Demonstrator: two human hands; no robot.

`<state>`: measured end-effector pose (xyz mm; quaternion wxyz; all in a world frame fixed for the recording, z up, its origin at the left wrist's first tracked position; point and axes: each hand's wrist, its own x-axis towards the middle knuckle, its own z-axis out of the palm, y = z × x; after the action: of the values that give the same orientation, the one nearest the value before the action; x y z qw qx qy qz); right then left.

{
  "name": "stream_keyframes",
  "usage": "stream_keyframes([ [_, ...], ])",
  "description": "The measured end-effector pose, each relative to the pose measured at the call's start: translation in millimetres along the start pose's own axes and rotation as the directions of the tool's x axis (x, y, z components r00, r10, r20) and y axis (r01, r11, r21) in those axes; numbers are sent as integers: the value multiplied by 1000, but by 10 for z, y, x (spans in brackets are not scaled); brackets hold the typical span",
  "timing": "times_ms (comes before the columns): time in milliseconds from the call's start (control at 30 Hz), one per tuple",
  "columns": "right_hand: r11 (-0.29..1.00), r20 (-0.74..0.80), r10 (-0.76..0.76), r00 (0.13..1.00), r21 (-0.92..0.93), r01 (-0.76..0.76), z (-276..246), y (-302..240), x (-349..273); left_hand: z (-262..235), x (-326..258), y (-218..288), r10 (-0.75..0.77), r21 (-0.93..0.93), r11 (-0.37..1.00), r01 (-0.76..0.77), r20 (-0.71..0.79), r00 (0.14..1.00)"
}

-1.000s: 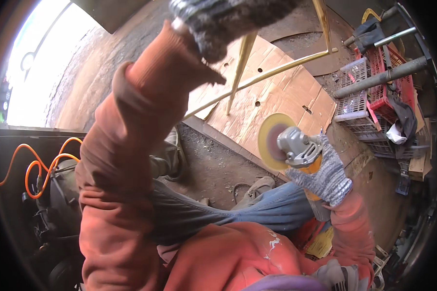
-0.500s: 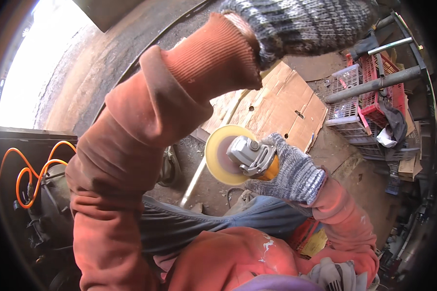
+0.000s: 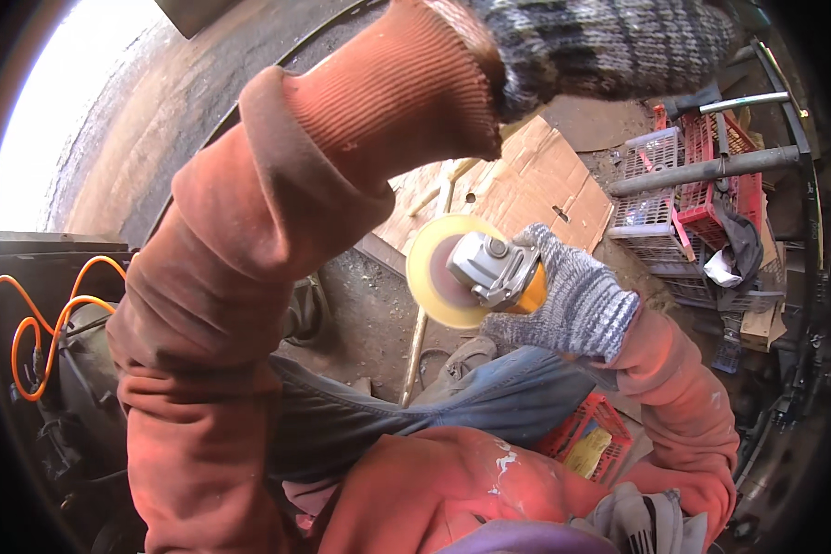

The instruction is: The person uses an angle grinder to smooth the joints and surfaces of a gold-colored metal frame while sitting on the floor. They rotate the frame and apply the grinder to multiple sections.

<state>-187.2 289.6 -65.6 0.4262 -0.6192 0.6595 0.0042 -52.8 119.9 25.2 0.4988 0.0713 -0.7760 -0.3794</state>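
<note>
My right hand, in a grey-and-white knitted glove, is closed around the yellow body of an angle grinder. Its pale yellow disc faces left, above my knees. Raised high in front of me, my left hand wears a similar knitted glove. It is close to the camera and partly cut off at the top edge, so its fingers cannot be made out. Behind the disc, a thin metal bar runs from near my shoe up towards a flattened cardboard sheet.
Plastic crates, one grey and one red, stand at the right behind a metal tube. A red crate is beside my leg. An orange hose coils at the left over dark machinery.
My right hand and the grinder have shifted slightly right and up in the picture. My raised left arm has moved a little left. More of the red crate beside my leg shows.
</note>
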Motion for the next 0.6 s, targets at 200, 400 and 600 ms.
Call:
stream_keyframes([
  [200,987,-102,148,984,-53,-154,-162,-46,79,24,114,50,20,-17,1000,-20,35,999],
  [400,972,-63,201,977,-110,-207,-201,-94,92,49,175,26,6,-6,1000,-6,67,998],
  [600,975,145,-38,989,-209,69,-115,212,-224,-154,267,146,-64,167,985,42,129,990],
])
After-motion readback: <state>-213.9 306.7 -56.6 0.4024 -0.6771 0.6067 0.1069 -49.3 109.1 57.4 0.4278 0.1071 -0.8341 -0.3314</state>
